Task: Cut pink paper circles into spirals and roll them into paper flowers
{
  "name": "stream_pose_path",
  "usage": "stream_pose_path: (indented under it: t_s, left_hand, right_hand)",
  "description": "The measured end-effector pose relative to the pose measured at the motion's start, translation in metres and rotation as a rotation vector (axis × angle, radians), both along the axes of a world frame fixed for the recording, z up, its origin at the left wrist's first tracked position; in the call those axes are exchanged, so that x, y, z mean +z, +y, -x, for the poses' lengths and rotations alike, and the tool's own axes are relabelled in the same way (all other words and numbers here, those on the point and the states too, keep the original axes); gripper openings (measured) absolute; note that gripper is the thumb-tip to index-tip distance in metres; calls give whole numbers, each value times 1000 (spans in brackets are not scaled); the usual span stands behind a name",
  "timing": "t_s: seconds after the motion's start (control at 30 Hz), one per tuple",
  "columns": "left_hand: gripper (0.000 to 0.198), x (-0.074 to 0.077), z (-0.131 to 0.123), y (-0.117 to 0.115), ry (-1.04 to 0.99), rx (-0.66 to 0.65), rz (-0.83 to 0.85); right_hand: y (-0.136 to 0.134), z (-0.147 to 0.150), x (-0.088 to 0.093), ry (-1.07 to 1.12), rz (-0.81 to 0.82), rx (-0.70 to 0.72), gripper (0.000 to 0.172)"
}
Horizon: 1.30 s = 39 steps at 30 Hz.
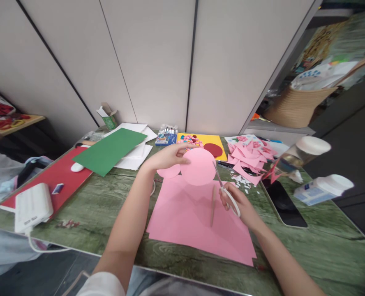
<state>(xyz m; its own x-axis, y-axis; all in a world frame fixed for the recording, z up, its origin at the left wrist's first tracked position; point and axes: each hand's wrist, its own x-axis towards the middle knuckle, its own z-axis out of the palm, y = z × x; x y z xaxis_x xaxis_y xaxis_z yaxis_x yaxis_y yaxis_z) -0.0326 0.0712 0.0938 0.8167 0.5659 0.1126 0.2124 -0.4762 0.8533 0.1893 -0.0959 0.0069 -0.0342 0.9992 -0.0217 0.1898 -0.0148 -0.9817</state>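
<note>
Between finger and thumb, my left hand (172,156) grips the left edge of a round pink paper circle (198,166), raised above the table. My right hand (233,201) is closed on white-handled scissors (231,200), whose blades reach up to the circle's right edge. Below lie stacked pink paper sheets (185,218), with a thin brown stick-like strip (213,205) on top. Another pink paper circle (169,171) rests under my left hand, partly hidden by it.
Pink paper scraps (247,158) heap at the back right, beside a phone (285,203) and a bottle (322,188). A yellow sheet (219,142) bears a dark red circle (213,150). Green paper (111,150), red paper (74,168) and a white power bank (33,207) lie to the left.
</note>
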Motion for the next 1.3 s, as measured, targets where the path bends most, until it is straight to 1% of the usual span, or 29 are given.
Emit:
stream_pose_path:
  t_s: [0.13,0.3,0.47,0.7,1.0,1.3]
  left_hand:
    - [53,3,1,-1,-42,-20,24]
    - [50,5,1,-2,-56,-44,3]
    - [46,3,-2,-3,-26,-23,-24]
    - [45,3,-5,-5,12,-58,-24]
    - [49,2,-2,-2,23,-20,-47]
    - [45,2,1,1,-2,-33,-60]
  right_hand:
    - [1,0,0,7,-2,3,26]
    - [0,0,-3,6,6,17,26]
    - [0,-1,-2,-4,18,14,25]
    - [0,1,2,11,-17,29,24]
    - [0,-1,-6,7,5,21,23]
    - [1,0,-8,-3,6,28,22]
